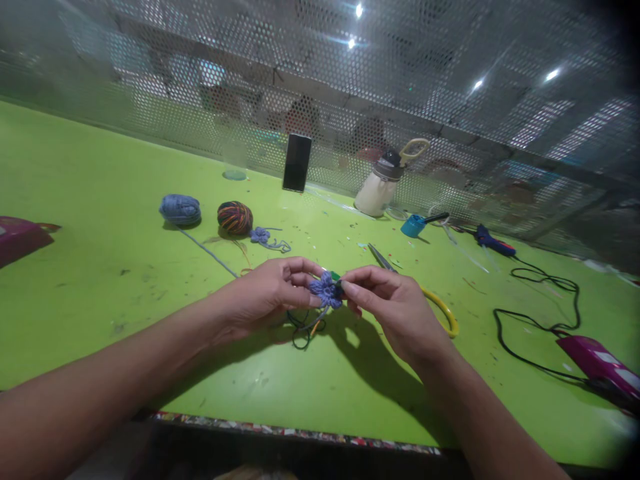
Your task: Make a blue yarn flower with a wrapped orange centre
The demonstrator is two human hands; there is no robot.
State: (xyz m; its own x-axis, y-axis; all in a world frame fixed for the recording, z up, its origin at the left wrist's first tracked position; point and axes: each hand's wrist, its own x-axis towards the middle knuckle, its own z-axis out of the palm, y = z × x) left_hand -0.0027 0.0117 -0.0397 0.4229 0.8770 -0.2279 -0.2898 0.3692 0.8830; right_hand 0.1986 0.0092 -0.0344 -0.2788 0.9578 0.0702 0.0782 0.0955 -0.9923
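A small blue-purple crocheted flower [326, 289] is held above the table, between my two hands. My left hand [280, 287] pinches its left side between thumb and fingers. At the right edge, my right hand [385, 293] is closed with thumb and index finger on the flower's rim, where a dark green bit shows. A green piece [335, 275] peeks out behind the petals; its kind is unclear. Loose dark and orange yarn ends [303, 330] dangle below. Scissors with yellow handles [450, 319] lie partly hidden behind my right hand.
A blue yarn ball [181, 209], a multicoloured yarn ball [235, 218] and another crocheted flower [260, 235] lie left of centre. Farther back stand a phone [297, 163] and a bottle [377, 190]. On the right are a blue tape roll [413, 226], glue gun [495, 241] and corded magenta box [600, 360].
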